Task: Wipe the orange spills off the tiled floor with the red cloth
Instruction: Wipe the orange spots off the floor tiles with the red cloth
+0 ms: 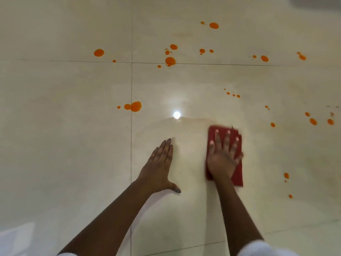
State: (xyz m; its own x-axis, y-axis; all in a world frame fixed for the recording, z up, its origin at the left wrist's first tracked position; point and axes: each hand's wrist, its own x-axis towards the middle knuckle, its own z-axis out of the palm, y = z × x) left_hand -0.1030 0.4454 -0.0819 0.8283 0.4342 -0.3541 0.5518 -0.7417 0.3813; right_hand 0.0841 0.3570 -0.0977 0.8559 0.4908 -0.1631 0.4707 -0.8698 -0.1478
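From the head camera we see our right hand [222,157] spread flat, fingers splayed, pressing the red cloth [238,174] onto the tiled floor [64,145]. Our left hand [158,169] lies open, palm down on bare tile just beside it. Orange spills [136,106] dot the floor ahead and to the right, apart from the cloth

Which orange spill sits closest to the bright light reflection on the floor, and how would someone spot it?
Start at the vertical grout line left of the light reflection. The double blob straddles that line at about the reflection's height. Unlike the scattered round drops nearby, it is two drops merged, the bigger one on the right.
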